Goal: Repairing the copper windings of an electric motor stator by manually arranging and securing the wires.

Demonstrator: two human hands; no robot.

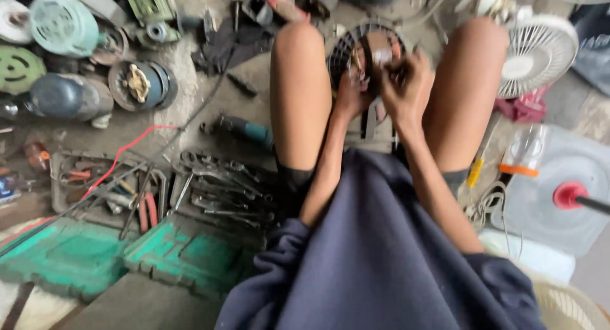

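Lying on the floor at the person's left, an open green tool case (pixel 190 257) shows bare moulded halves, and beside it a shallow tray (pixel 60 177) holds pliers and loose hand tools, with wrenches (pixel 222 187) spread just next to it. Between the knees sits a round dark fan motor grille (pixel 346 50). Left hand (pixel 351 95) and right hand (pixel 406 85) both curl on it; motion blur hides each grip's exact closure.

Lighting was soft, even daylight without hard shadows or glare; motion blur smeared both hands (pixel 381 88) and softened the frame edges.
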